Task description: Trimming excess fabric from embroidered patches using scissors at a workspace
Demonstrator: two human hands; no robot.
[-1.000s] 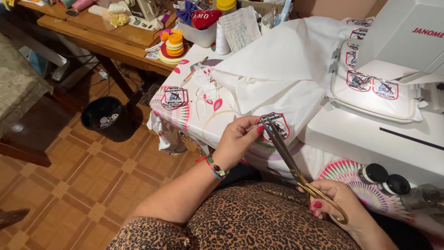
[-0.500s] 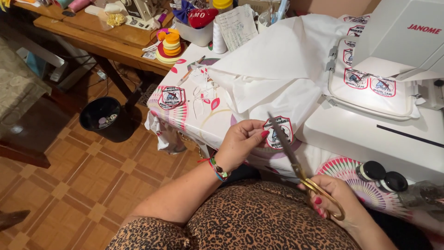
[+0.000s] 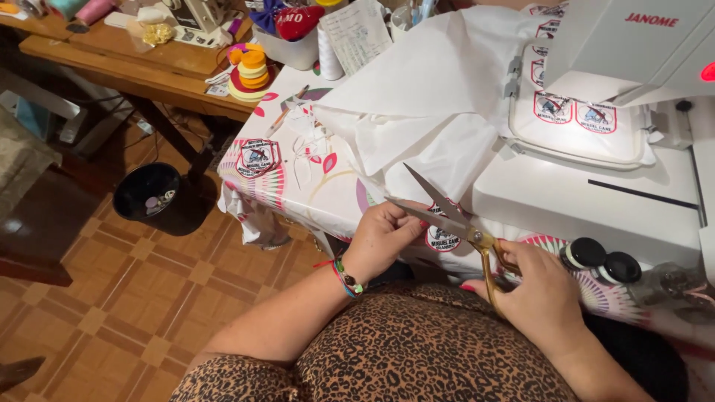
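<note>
My left hand point(image 3: 382, 237) pinches a small embroidered patch point(image 3: 442, 238) with a red border, near the table's front edge. My right hand point(image 3: 538, 289) grips gold-handled scissors point(image 3: 454, 219); their blades are spread apart and point up-left beside the patch. A finished patch point(image 3: 258, 157) lies on the patterned tablecloth point(image 3: 320, 186) to the left. White fabric point(image 3: 424, 112) is heaped on the table behind the scissors.
A white embroidery machine point(image 3: 625, 45) stands at right with a hoop point(image 3: 581, 119) of stitched patches. Black bobbins point(image 3: 602, 260) lie near my right hand. A stack of coloured discs point(image 3: 252, 71) sits on a wooden table point(image 3: 126, 67). A black bowl point(image 3: 146, 191) is on the tiled floor.
The patch and my left hand have dropped lower toward me. The scissors' blades have swung wider apart and now sit against the patch's upper edge.
</note>
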